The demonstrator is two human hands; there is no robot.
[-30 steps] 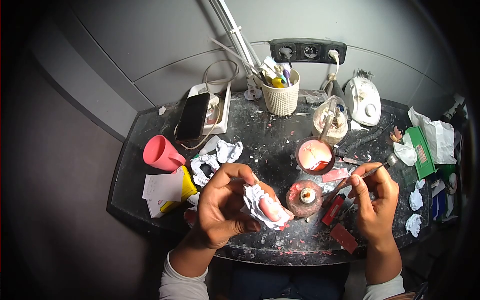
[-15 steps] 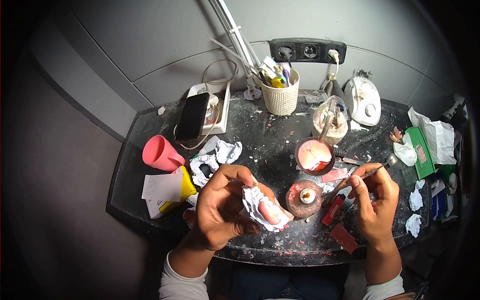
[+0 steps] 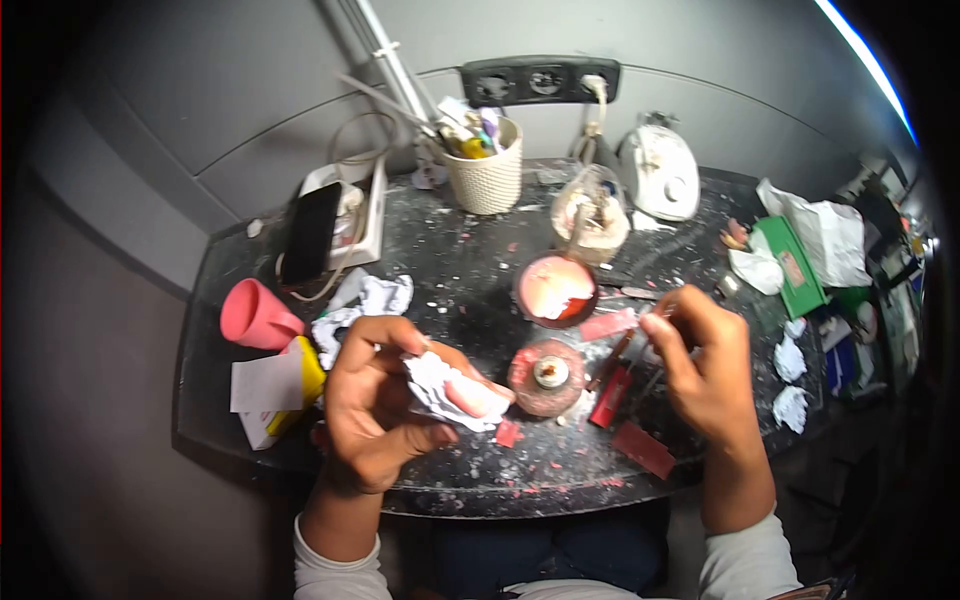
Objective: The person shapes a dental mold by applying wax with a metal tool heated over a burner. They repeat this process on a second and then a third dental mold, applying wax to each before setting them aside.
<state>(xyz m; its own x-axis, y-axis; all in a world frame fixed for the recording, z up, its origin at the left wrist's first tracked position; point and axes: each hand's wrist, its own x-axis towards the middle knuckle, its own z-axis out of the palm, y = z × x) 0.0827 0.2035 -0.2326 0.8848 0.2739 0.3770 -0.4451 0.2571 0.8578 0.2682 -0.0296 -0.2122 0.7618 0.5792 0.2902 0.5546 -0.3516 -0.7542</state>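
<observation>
My left hand (image 3: 375,400) grips a white plaster dental cast with a pink wax plate (image 3: 455,395), held just above the near part of the black worktop (image 3: 470,270). My right hand (image 3: 705,375) pinches a thin metal wax tool (image 3: 625,352) whose tip points down-left toward a small round burner (image 3: 546,376). The burner stands between my two hands. Behind it sits a round bowl of pink wax (image 3: 556,290).
A pink cup (image 3: 255,315), a yellow box with paper (image 3: 280,385), a phone (image 3: 311,232) on a white box, a woven tool holder (image 3: 484,165), a glass jar (image 3: 590,215), a white machine (image 3: 660,172) and a green box (image 3: 790,265) crowd the worktop. Red wax strips (image 3: 640,445) lie near my right hand.
The whole view has shifted left and slightly up as my head moved. My right hand has tilted the tool lower, toward the burner. My left hand keeps holding the cast.
</observation>
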